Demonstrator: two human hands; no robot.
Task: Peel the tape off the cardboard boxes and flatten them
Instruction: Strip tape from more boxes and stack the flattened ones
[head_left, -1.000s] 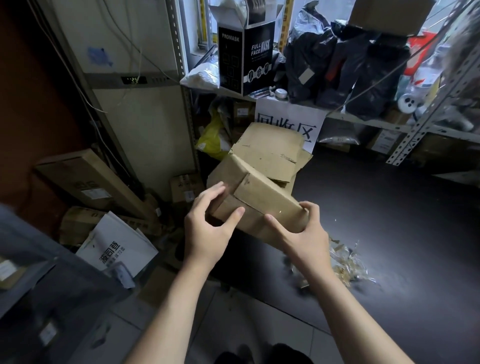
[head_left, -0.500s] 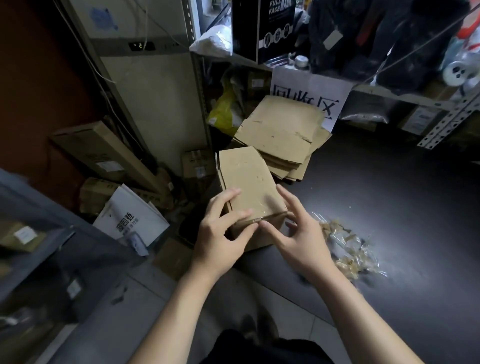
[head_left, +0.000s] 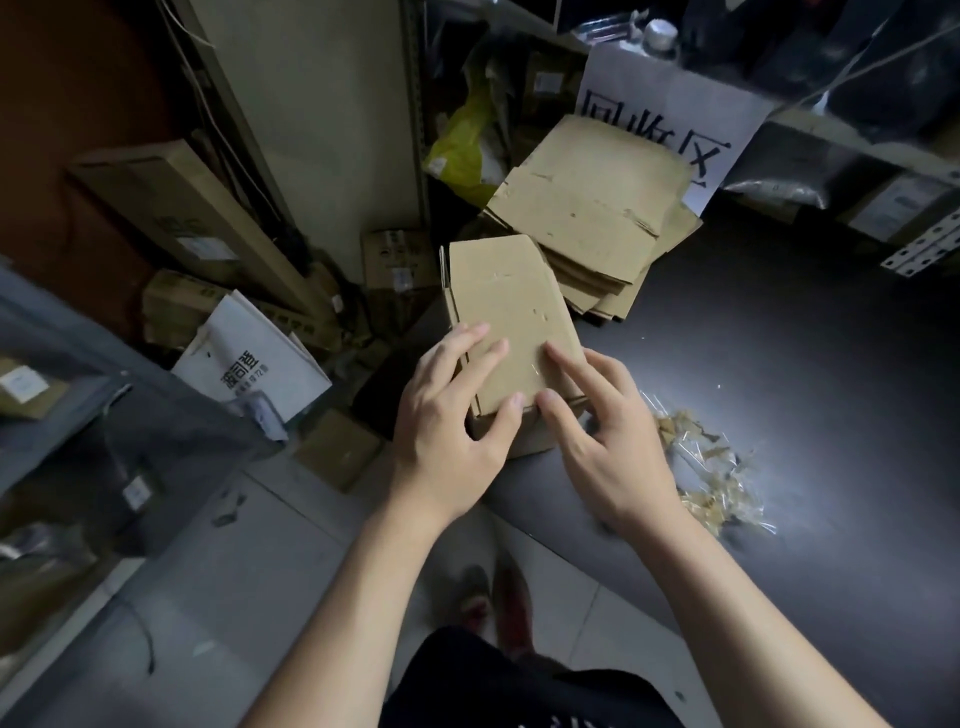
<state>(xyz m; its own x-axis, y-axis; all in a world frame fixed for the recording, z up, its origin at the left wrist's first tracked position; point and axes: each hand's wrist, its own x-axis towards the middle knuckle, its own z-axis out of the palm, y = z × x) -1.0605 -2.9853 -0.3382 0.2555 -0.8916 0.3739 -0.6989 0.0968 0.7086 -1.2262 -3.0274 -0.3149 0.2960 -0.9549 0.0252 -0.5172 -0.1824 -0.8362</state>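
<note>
The dark table (head_left: 779, 364) takes up the right side of the room, its near corner jutting toward the person. At its far end a stack of flattened cardboard (head_left: 587, 208) lies under a white sign (head_left: 660, 98) with large black characters. Just in front of that stack, at the table's left edge, sits the cardboard box (head_left: 511, 306), still box-shaped, with its long top face up and its near end under both hands. The left hand (head_left: 447, 431) lies over the box's near left corner, fingers fairly straight on the top and thumb tip at the near edge. The right hand (head_left: 608, 447) comes in from the other side, forefinger stretched flat on the top and thumb against the near edge, close to the left thumb. Neither hand is clamped around the box. Peeled tape scraps (head_left: 711, 478) lie crumpled just right of the right hand.
</note>
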